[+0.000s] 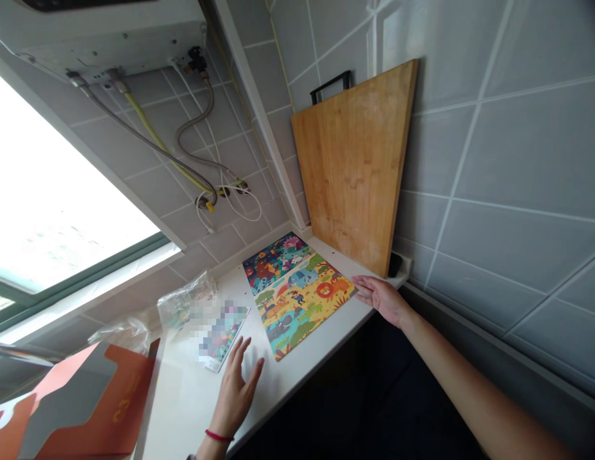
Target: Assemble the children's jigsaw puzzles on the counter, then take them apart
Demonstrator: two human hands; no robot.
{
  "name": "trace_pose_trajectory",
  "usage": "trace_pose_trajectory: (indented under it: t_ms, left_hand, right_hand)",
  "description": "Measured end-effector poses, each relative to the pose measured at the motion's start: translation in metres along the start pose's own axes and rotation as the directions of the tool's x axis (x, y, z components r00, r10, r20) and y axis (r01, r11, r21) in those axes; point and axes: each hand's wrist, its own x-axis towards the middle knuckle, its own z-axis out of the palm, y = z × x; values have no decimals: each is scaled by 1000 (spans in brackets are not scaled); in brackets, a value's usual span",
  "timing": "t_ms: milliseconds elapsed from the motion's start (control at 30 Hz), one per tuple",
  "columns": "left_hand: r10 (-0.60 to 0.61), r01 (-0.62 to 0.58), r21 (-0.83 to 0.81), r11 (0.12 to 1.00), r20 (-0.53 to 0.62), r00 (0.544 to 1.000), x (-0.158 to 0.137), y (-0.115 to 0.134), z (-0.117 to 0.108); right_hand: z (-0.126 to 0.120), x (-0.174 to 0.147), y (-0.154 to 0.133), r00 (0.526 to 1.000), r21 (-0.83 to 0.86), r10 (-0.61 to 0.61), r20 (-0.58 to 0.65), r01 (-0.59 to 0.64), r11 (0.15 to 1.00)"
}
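Note:
On the white counter (182, 402) lie two colourful animal scenes edge to edge: a safari picture board (304, 306) with a lion and a hippo, and behind it a darker picture board (278, 259). I cannot tell whether they are joined. My right hand (381, 300) has its fingers stretched out at the safari picture's right corner, apparently touching its edge. Over the counter, left of the boards, my left hand (237, 383) is held with fingers apart and nothing in it. Just beyond its fingertips is a small printed card (230, 335), partly blurred out.
Crumpled clear plastic bags (189, 297) lie at the back left, near an orange and grey box (134, 396). A wooden cutting board (355, 166) leans on the tiled wall at the counter's right end. A white appliance with hoses (124, 51) hangs above, beside a window.

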Motion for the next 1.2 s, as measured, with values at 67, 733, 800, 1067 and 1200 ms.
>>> trace_pose_trajectory:
  t_ms: [67, 733, 800, 1067, 1200]
  left_hand:
    - [-219, 248, -507, 826, 117, 969, -10, 18, 12]
    - [-517, 600, -747, 287, 406, 753, -6, 46, 8]
    - [-498, 577, -746, 334, 380, 780, -4, 43, 11]
    - [-243, 326, -611, 722, 217, 945, -5, 40, 32]
    - [-9, 93, -469, 878, 178, 984, -7, 31, 51]
  right_hand:
    - [-3, -2, -7, 999, -40, 42, 3, -42, 998]
    - [-27, -4, -32, 972, -9, 218, 89, -218, 976]
    - [-29, -4, -30, 973, 5, 208, 97, -210, 978]
    - [-31, -8, -24, 979, 21, 170, 110, -173, 985]
    - [-31, -8, -20, 983, 22, 150, 101, -153, 988]
